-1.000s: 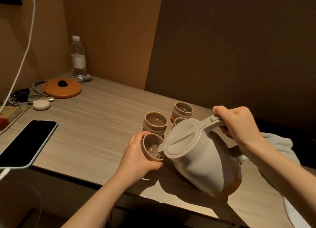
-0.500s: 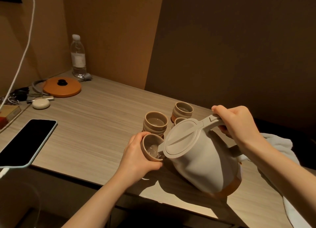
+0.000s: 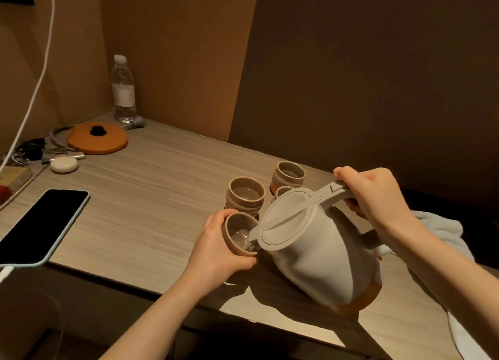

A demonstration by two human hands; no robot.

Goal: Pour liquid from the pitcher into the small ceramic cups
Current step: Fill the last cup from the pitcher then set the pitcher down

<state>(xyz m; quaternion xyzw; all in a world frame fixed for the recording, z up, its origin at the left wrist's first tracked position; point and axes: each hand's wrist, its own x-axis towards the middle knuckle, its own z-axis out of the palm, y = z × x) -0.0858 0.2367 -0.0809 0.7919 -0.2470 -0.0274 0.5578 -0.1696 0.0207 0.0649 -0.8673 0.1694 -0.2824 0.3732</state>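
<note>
You are gripping the tilted pitcher [image 3: 318, 254] handle with your right hand [image 3: 375, 197] while your left hand [image 3: 218, 251] is holding the cup [image 3: 239, 237], low centre frame, under its spout, risking overflow onto the table [image 3: 151, 187]

matt plastic pitcher [image 3: 318, 254], wood-grain table [image 3: 151, 187], glazed cup [image 3: 239, 234]

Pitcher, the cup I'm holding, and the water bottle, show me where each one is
Pitcher [image 3: 318, 262]: head view, on its pale tilted body.
Held cup [image 3: 237, 231]: head view, on its inner wall.
Water bottle [image 3: 123, 89]: head view, on its label.
</note>
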